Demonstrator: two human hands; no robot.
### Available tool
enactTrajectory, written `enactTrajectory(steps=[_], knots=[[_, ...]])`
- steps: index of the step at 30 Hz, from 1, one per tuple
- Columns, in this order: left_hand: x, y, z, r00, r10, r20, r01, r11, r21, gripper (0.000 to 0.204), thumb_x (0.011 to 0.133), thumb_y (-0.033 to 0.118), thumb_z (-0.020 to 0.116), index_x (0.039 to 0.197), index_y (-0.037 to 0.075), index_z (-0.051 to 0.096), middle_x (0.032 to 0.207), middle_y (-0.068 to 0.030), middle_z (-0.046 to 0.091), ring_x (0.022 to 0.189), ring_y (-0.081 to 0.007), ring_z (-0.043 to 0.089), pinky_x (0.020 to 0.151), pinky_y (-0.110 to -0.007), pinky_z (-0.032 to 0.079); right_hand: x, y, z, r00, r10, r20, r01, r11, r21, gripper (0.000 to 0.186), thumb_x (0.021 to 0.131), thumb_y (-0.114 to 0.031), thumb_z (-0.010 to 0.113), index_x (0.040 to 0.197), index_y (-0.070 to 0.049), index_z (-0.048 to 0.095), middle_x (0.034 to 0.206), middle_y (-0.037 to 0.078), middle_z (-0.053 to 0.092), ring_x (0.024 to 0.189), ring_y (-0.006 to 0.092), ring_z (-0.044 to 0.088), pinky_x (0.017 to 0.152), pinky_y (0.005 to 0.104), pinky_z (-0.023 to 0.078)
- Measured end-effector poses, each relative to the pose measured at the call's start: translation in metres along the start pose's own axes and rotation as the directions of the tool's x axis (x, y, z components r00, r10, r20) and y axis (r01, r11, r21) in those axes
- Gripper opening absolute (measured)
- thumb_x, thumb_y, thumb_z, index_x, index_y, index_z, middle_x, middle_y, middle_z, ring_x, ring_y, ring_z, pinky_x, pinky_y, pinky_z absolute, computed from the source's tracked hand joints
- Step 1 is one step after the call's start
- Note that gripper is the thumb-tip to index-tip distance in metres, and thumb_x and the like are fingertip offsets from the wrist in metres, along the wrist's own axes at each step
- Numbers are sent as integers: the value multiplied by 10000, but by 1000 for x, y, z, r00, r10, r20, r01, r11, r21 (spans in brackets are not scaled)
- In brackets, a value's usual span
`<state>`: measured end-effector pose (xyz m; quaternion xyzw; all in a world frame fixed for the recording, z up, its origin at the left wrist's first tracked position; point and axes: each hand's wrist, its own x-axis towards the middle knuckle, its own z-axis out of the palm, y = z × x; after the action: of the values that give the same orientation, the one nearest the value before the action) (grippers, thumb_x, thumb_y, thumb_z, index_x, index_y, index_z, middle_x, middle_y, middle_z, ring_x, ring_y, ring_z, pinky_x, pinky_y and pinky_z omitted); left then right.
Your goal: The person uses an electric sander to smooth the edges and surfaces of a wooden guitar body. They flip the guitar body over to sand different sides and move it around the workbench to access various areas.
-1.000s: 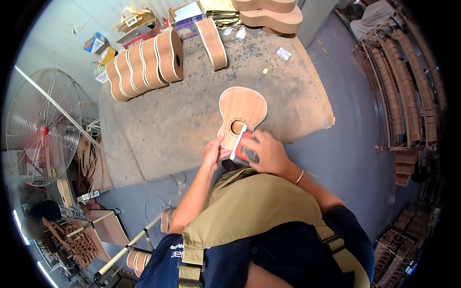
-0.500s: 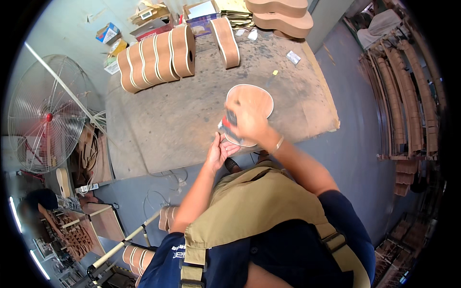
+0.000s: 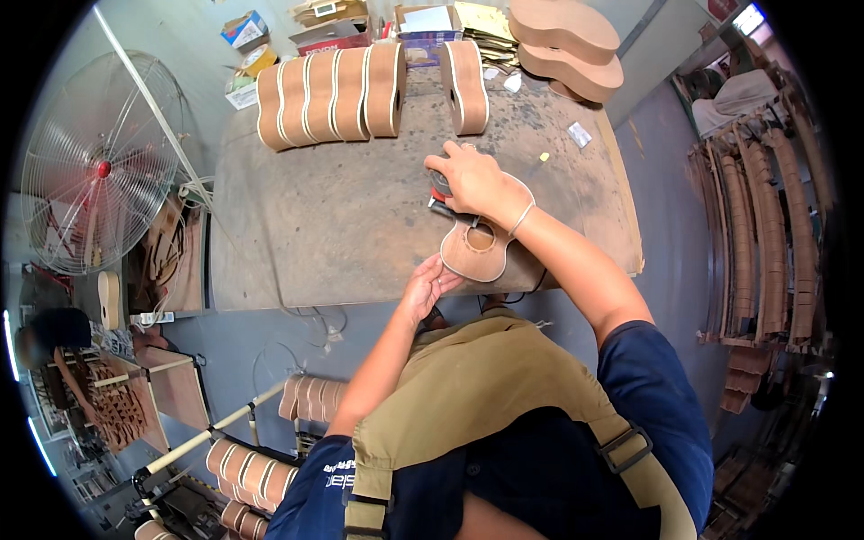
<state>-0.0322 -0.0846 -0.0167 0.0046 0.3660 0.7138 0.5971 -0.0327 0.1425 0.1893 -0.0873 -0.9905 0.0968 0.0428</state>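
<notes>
A small ukulele body [image 3: 473,263] of brown wood with pale edging and a round sound hole lies near the front edge of the workbench [image 3: 351,216]. My right hand [image 3: 472,180] is closed over the top of a black and red palm sander [image 3: 440,193], which rests over the upper half of the body and hides part of it. At the lower left edge of the body, my left hand [image 3: 430,286] holds the rim, palm turned up, fingers partly beneath it.
A row of similar bodies [image 3: 333,94] stands at the back left, with a single one [image 3: 465,90] beside it. Larger guitar-shaped bodies [image 3: 567,54] are stacked at the back right. Boxes [image 3: 427,36] line the wall. Left of the bench is a large fan [image 3: 103,169]; a rack [image 3: 760,234] is on the right.
The sander and my right hand have moved up and away along the ukulele body, uncovering its sound hole. My left hand stays at the lower edge. The head view has shifted slightly.
</notes>
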Motion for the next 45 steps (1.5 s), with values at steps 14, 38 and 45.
enactTrajectory(steps=[14, 38, 45], knots=[[0, 1, -1, 1000, 6, -11, -6, 1000, -2, 443, 1203, 248, 462, 1557, -11, 519, 1449, -214, 684, 1332, -359, 685, 1185, -534, 540, 49, 40, -1, 999, 28, -14, -29, 997, -75, 525, 817, -238, 882, 1313, -221, 710, 1199, 110, 660, 1114, 367, 702, 879, 498, 624], [-5, 7, 14, 996, 7, -91, -2, 998, 61, 334, 1176, 92, 455, 1468, -30, 565, 1430, -214, 697, 1308, -356, 710, 1155, -509, 586, -47, -36, 4, 889, -432, 151, 416, 901, 125, 467, 815, -231, 875, 1241, -169, 694, 1200, 128, 618, 1067, 380, 677, 801, 512, 610], [-13, 20, 29, 985, -43, -169, 55, 996, 69, 320, 1149, 83, 547, 1455, -7, 575, 1440, -197, 693, 1293, -326, 718, 1146, -505, 592, -58, -42, -2, 862, -461, 211, 446, 887, 118, 424, 852, -291, 856, 1233, -181, 706, 1204, 108, 619, 1103, 361, 680, 748, 493, 642]])
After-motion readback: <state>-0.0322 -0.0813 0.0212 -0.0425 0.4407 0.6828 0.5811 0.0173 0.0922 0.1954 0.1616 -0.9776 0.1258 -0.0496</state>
